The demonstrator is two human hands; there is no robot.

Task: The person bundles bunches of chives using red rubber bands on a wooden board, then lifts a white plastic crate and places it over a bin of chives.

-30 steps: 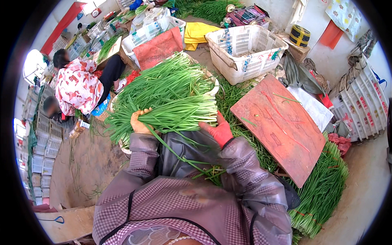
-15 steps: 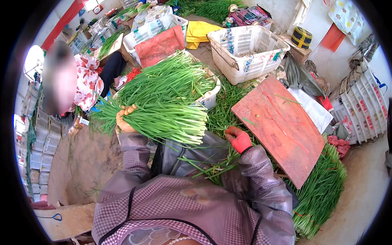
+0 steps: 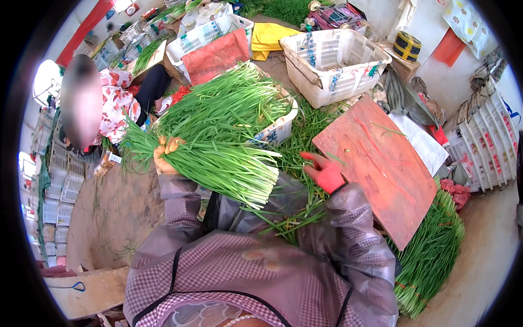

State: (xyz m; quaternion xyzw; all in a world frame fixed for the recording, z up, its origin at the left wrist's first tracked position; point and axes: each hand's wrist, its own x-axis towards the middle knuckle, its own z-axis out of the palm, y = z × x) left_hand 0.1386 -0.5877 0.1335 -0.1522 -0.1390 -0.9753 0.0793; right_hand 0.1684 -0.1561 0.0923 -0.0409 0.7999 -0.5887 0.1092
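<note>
The left hand [image 3: 166, 155] grips a bundle of green chives [image 3: 218, 166] just left of the red board [image 3: 376, 163]; the gloved right hand [image 3: 326, 171], open and empty, hovers beside the board; better to keep the cut ends level and the grip firm.

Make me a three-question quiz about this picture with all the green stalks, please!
1. Where is the red board?
A. right of the person
B. inside a basket
C. on the wall

2. What colour is the right hand glove?
A. blue
B. red
C. white

3. What is the left hand doing?
A. hanging empty
B. gripping a bunch of green stalks
C. holding a knife

Answers: 1 A, the board lies by the right arm. 2 B, the glove is red. 3 B, the fingers wrap the bunch.
</note>
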